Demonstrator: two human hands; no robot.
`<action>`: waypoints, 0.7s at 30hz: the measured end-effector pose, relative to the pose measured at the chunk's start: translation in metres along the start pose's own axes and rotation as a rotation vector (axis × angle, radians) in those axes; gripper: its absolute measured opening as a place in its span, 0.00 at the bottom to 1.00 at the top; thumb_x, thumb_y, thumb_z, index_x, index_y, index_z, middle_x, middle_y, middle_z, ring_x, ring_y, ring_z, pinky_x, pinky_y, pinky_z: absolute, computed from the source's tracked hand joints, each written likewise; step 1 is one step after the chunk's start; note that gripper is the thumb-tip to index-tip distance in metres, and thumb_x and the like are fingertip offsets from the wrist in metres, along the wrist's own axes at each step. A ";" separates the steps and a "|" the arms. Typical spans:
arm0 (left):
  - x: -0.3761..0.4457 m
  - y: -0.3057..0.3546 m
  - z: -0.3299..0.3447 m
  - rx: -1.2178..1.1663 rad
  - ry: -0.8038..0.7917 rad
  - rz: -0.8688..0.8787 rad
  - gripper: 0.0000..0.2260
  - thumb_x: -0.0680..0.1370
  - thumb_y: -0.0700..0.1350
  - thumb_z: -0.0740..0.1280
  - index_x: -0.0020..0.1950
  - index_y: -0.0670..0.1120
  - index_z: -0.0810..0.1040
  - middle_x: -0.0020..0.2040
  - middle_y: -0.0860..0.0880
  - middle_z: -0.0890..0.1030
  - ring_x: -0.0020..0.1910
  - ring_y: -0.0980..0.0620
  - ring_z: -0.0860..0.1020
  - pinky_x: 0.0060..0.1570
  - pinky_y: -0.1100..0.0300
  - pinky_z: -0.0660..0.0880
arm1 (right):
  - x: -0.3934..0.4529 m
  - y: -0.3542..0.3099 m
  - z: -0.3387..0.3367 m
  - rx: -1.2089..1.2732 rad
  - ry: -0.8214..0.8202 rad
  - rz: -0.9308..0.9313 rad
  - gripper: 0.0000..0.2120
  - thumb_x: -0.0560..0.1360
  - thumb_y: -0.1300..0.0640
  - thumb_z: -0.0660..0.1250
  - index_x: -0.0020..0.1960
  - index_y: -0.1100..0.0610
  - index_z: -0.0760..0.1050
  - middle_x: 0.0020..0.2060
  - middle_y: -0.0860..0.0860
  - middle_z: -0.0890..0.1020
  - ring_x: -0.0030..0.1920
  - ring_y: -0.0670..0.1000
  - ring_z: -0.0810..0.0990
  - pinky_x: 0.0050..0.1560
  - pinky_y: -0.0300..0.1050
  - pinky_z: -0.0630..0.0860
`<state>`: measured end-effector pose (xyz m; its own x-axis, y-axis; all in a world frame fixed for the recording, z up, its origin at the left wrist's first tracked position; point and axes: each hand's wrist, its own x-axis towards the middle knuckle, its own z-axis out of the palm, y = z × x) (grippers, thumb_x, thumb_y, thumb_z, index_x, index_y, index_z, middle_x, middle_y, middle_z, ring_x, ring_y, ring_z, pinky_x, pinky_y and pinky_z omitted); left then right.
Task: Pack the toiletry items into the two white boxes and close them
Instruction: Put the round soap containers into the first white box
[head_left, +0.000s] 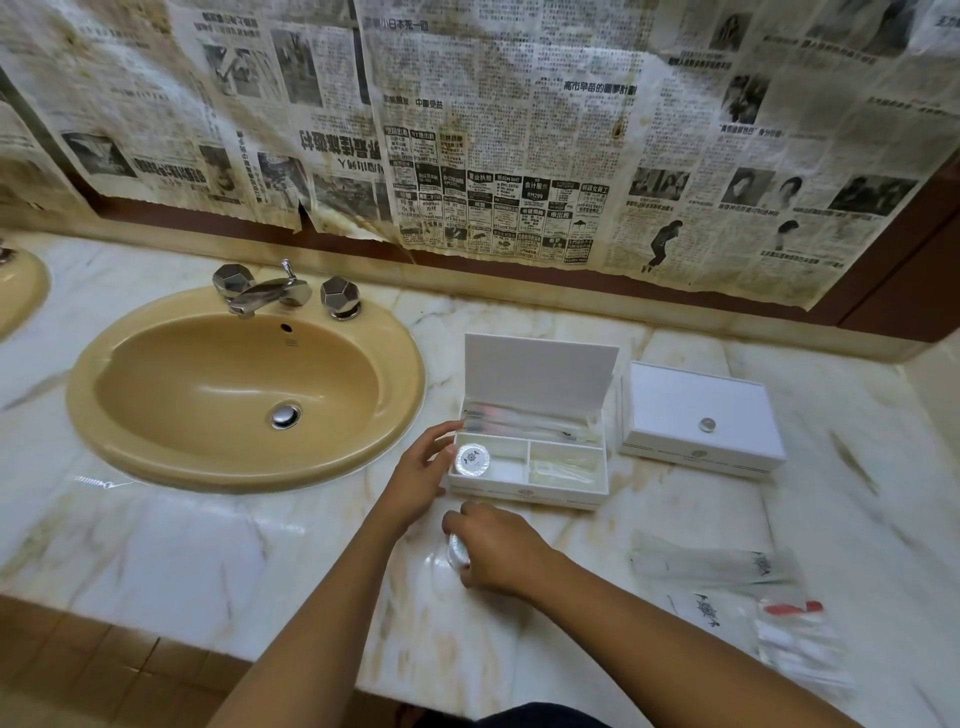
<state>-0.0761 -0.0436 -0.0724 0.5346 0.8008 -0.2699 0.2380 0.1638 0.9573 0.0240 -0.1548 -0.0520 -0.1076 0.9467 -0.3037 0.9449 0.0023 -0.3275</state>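
Nearest the camera, the right hand (496, 551) curled round a small round white container (458, 552) on the glossy veined marble counter (208, 545), while the left hand (423, 475), fingers relaxed, touched the open white compartmented box (530, 462), where a round foil-topped disc (471, 458) sat in its front left section. Beside it stood the closed white box (701, 415); clear plastic sachets (748, 597) lay right, a tan oval sink (244, 389) left, yellowed newspaper (519, 130) covering the wall.

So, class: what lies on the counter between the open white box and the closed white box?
Nothing: the head view shows only a bare strip of marble counter between the open white box and the closed white box.
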 end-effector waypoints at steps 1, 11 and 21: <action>0.000 0.000 0.000 -0.007 -0.002 0.000 0.13 0.82 0.46 0.60 0.65 0.59 0.74 0.62 0.52 0.79 0.58 0.56 0.77 0.41 0.65 0.76 | -0.001 -0.001 -0.002 -0.003 -0.010 0.006 0.21 0.70 0.58 0.68 0.62 0.56 0.70 0.54 0.55 0.75 0.54 0.59 0.75 0.46 0.50 0.74; 0.003 -0.003 -0.001 -0.035 -0.004 0.004 0.13 0.82 0.46 0.61 0.65 0.58 0.74 0.61 0.52 0.80 0.58 0.52 0.79 0.42 0.60 0.77 | -0.005 -0.018 -0.026 -0.077 0.011 -0.018 0.17 0.73 0.63 0.66 0.61 0.59 0.71 0.57 0.56 0.73 0.56 0.58 0.73 0.41 0.46 0.69; 0.003 -0.004 -0.001 -0.061 0.002 0.012 0.13 0.82 0.44 0.61 0.64 0.58 0.75 0.59 0.50 0.80 0.53 0.50 0.80 0.44 0.53 0.80 | 0.000 -0.007 -0.063 0.058 0.177 0.045 0.18 0.71 0.55 0.67 0.60 0.52 0.72 0.53 0.52 0.80 0.53 0.56 0.78 0.44 0.45 0.70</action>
<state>-0.0760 -0.0416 -0.0773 0.5353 0.8043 -0.2581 0.1820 0.1886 0.9651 0.0367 -0.1348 0.0066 -0.0053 0.9873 -0.1590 0.9277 -0.0545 -0.3694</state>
